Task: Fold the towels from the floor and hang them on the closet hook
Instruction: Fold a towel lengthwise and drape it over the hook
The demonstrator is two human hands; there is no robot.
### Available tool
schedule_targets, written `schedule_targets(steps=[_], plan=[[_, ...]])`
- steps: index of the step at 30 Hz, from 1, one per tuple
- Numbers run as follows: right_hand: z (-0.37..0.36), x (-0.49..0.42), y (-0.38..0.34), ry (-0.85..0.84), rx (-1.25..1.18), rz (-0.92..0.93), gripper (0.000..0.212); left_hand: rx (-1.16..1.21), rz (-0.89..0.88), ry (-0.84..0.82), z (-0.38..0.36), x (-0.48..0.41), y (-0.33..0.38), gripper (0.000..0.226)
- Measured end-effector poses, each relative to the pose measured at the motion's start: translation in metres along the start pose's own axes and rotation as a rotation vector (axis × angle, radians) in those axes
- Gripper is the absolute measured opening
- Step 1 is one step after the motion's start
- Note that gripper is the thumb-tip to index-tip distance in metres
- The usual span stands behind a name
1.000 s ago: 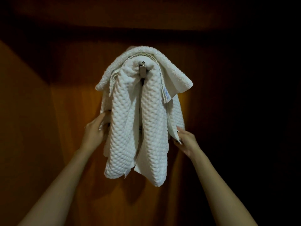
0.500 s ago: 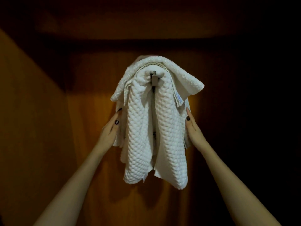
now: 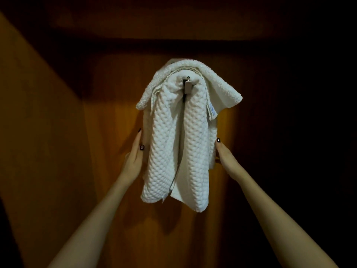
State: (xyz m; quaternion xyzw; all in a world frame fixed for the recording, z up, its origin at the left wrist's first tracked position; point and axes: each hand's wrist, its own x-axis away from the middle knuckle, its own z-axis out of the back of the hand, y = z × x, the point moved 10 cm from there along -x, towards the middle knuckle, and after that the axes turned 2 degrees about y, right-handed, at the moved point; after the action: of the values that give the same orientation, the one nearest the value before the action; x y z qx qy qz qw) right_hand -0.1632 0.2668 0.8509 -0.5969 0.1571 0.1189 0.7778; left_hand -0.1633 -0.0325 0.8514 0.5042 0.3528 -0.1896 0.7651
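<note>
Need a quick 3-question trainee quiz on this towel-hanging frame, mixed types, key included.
1. Fill in (straight/curled): the left hand and right hand flank the waffle towel with ___ fingers.
2. What drapes above the waffle towel on the hook? A) fluffy towel B) a shirt C) nothing
3. True or false: the left hand grips the hook.
Key: 1 straight; 2 A; 3 false.
</note>
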Motion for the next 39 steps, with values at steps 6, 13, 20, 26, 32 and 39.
schedule_targets(steps=[6, 13, 20, 26, 32, 39], plan=[[0.015, 0.063, 0.010, 0.111, 0.157, 0.004, 0.053, -0.126, 0.048, -0.127, 0.022, 0.042, 0.007, 0.047], [0.002, 0.174, 0.040, 0.027, 0.433, -0.106, 0.054, -0.429, 0.128, -0.420, 0.011, 0.153, 0.013, 0.047], [-0.028, 0.281, 0.066, -0.205, 0.786, -0.252, 0.059, -0.701, 0.185, -0.649, 0.016, 0.269, 0.036, 0.052], [-0.059, 0.370, 0.074, -0.383, 0.970, -0.226, 0.059, -0.839, 0.214, -0.752, 0.022, 0.372, 0.064, 0.052], [-0.109, 0.508, 0.137, -0.637, 0.928, -0.211, 0.054, -0.835, 0.326, -0.870, 0.034, 0.537, 0.068, 0.051], [-0.196, 0.663, 0.211, -1.002, 0.944, -0.163, 0.052, -0.746, 0.609, -0.844, 0.095, 0.720, 0.047, 0.052]])
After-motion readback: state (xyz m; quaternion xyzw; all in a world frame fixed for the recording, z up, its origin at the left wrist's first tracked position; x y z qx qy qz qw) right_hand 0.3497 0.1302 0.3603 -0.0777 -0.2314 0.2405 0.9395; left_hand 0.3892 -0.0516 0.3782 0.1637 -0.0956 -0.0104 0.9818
